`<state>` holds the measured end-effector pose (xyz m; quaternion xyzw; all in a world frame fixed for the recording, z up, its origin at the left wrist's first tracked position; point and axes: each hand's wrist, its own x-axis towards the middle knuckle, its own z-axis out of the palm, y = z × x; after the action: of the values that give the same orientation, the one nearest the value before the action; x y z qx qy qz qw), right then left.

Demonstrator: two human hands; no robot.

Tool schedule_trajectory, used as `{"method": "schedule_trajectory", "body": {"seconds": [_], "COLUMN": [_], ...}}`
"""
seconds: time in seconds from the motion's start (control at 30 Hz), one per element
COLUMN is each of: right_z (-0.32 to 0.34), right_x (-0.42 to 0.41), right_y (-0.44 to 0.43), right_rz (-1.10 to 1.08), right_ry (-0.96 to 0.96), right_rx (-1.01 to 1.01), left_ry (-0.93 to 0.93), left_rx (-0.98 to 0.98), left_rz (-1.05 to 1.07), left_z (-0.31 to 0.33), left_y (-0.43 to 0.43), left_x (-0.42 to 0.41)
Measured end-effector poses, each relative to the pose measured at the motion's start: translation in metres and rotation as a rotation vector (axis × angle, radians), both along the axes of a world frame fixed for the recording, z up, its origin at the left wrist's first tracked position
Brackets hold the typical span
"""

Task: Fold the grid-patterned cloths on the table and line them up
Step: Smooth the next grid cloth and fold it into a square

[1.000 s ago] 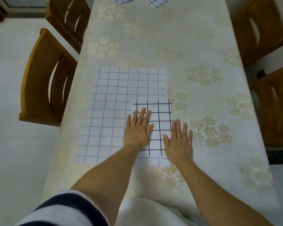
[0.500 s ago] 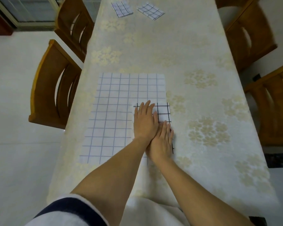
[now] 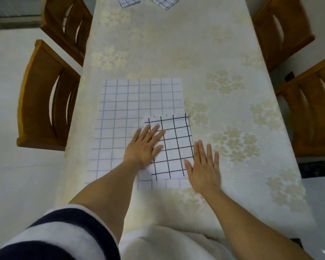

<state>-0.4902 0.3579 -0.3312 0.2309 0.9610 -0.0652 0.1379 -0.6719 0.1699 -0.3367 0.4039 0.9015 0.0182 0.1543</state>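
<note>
The left hand's (image 3: 145, 147) fingers (image 3: 155, 131) lay straight and slightly spread, flat on the folded black-grid cloth (image 3: 176, 143). They gripped nothing, and the palm covered the cloth's left edge. The right hand (image 3: 204, 166) was likewise flat with its fingers (image 3: 203, 151) straight and close together, also holding nothing. Its thumb reached the cloth's lower right edge while the palm sat over the floral tablecloth (image 3: 176, 44). Whether it pressed down or only hovered could not be told.

The black-grid cloth lay between the two hands, already folded to a small rectangle. Under it, spreading leftward and beyond the left fingertips, was a larger blue-grid cloth (image 3: 131, 106), opened flat and unfolded. Far beyond the fingertips, at the table's far end, two folded grid cloths (image 3: 128, 1) (image 3: 162, 2) lay side by side. A wooden chair (image 3: 43, 94) stood well to the left of the left hand.

The cloths looked thin, light and limp, likely to slide on the smooth tablecloth and to spring open at a crease. The folded piece was probably best pinched at its two near corners, with all its layers held together. The blue one was best taken at the corners of one edge.
</note>
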Motion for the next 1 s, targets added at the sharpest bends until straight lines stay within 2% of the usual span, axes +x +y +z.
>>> {"method": "schedule_trajectory", "body": {"seconds": [0.07,0.1,0.17,0.2,0.3,0.37,0.43,0.6,0.77,0.9,1.0], "right_z": [0.004,0.006,0.01,0.013,0.025,0.032,0.037,0.036,0.033,0.032,0.035], "right_x": [-0.003,-0.005,-0.016,-0.024,-0.05,-0.061,-0.065,-0.061,-0.057,-0.06,-0.065], "right_y": [0.001,-0.001,-0.003,-0.002,0.015,0.029,0.038,0.03,0.024,0.028,0.04], "right_rz": [-0.062,-0.129,-0.278,-0.348,-0.431,-0.438,-0.424,-0.401,-0.404,-0.451,-0.425], "right_ry": [0.052,0.139,0.314,0.328,0.139,0.002,-0.033,-0.081,0.015,0.171,0.23], "right_rx": [-0.015,-0.039,-0.059,-0.087,-0.217,-0.298,-0.312,-0.387,-0.388,-0.483,-0.636], "left_ry": [0.015,0.042,0.085,0.097,0.079,0.098,0.106,-0.027,0.072,0.179,0.195], "left_rx": [-0.018,0.019,0.116,0.143,0.124,0.046,-0.045,-0.113,-0.145,-0.002,0.124], "left_rz": [0.09,0.096,0.034,-0.014,-0.223,-0.418,-0.532,-0.457,-0.512,-0.593,-0.538], "left_z": [0.006,0.011,0.023,0.029,0.04,0.045,0.049,0.039,0.045,0.048,0.053], "left_y": [-0.008,-0.004,0.016,0.031,0.08,0.106,0.122,0.126,0.128,0.126,0.124], "left_x": [-0.007,-0.008,-0.01,-0.012,-0.016,-0.017,-0.019,-0.024,-0.025,-0.027,-0.039]}}
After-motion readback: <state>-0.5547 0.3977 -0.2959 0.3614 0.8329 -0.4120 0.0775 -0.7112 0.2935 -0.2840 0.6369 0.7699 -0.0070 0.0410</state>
